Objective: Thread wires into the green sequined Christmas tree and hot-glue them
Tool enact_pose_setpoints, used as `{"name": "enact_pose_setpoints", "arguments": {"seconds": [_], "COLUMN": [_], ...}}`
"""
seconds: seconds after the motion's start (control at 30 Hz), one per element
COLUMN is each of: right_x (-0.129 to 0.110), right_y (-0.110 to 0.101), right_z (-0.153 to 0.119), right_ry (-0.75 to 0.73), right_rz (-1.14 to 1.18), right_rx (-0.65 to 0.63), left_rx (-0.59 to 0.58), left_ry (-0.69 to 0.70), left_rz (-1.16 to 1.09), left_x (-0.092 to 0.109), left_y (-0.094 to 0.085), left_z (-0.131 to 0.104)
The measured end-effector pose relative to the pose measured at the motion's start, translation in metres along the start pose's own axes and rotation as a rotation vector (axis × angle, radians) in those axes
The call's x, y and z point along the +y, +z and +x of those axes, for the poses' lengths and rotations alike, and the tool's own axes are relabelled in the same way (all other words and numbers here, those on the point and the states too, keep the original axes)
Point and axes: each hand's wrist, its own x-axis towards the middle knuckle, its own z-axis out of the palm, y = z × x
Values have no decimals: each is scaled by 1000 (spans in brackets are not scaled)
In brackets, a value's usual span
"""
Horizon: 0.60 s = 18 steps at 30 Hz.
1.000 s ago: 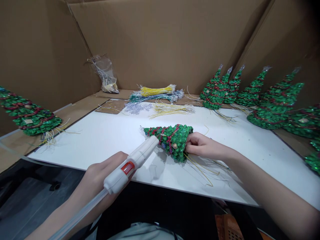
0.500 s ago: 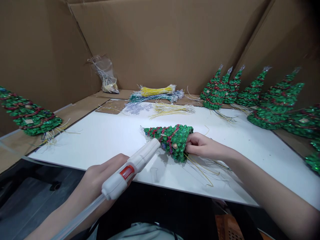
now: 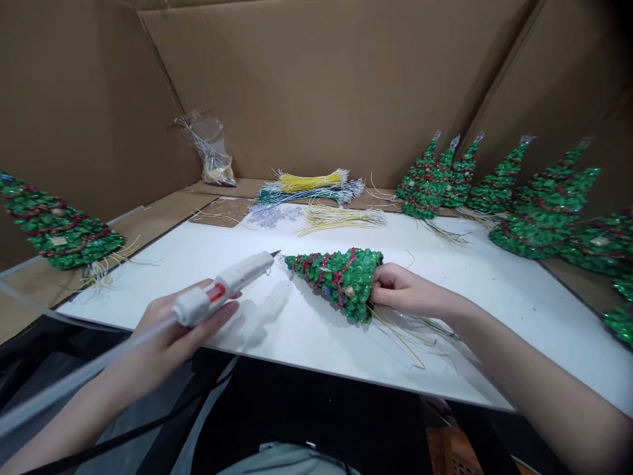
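Note:
My left hand (image 3: 182,330) is closed around a white hot glue gun (image 3: 237,277) with a red window and a long glue stick out of its back. The gun's nozzle points at the clear tip of a small green Christmas tree (image 3: 341,280), wound with red garland and lying on its side. At the tree's base, my right hand (image 3: 400,287) is closed on the rim, with some fingertips hidden inside. Yellow wires (image 3: 403,336) trail from the base onto the white board (image 3: 198,264).
Several similar trees (image 3: 544,204) stand along the right, and another tree (image 3: 59,224) leans at the left. Wire bundles (image 3: 311,181) lie at the back beside pale snowflake pieces (image 3: 274,214). A plastic bag (image 3: 212,148) rests against the cardboard wall (image 3: 321,86).
My left hand has moved the glue gun left and away from the tree's middle to its tip. My right hand and the tree have hardly moved.

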Motion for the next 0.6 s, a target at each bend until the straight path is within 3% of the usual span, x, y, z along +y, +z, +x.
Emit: {"name": "enact_pose_setpoints", "arguments": {"seconds": [0.07,0.2,0.6], "right_x": [0,-1,-2], "right_y": [-1,-3,-7], "right_z": [0,-1,-1], "right_ry": [14,31,48], "right_rz": [-3,-4,-5], "right_rx": [2,15,14], "left_rx": [-88,-114,-143], "left_ry": [-147,-356,-473], "left_rz": [20,-73,-8], "left_x": [-15,-37,-37], "left_y": [0,4,2], "left_z": [4,14,28]}}
